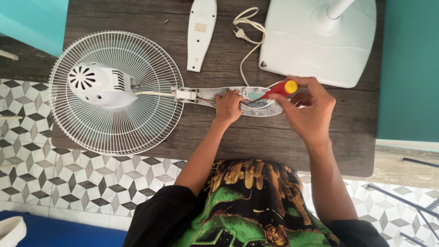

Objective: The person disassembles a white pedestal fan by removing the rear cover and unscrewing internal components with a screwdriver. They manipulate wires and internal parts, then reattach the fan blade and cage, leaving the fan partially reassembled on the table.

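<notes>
Red and yellow, the screwdriver (278, 89) sits in the right hand (305, 110), fingers closed around its handle, right of the frame centre. Its tip goes into the open housing (208, 95) on the dark wooden table (274, 146). The left hand (227, 106) presses on this housing, fingers curled. The grille (116, 91) lies at the left. The cover (201, 33), plug (240, 33) and base (315, 43) lie along the top.

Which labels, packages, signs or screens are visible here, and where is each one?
Label: small pale rectangular sticker on the detached white cover, lying on the wooden table above the open fan housing.
No packages, signs or screens are in view.
</notes>
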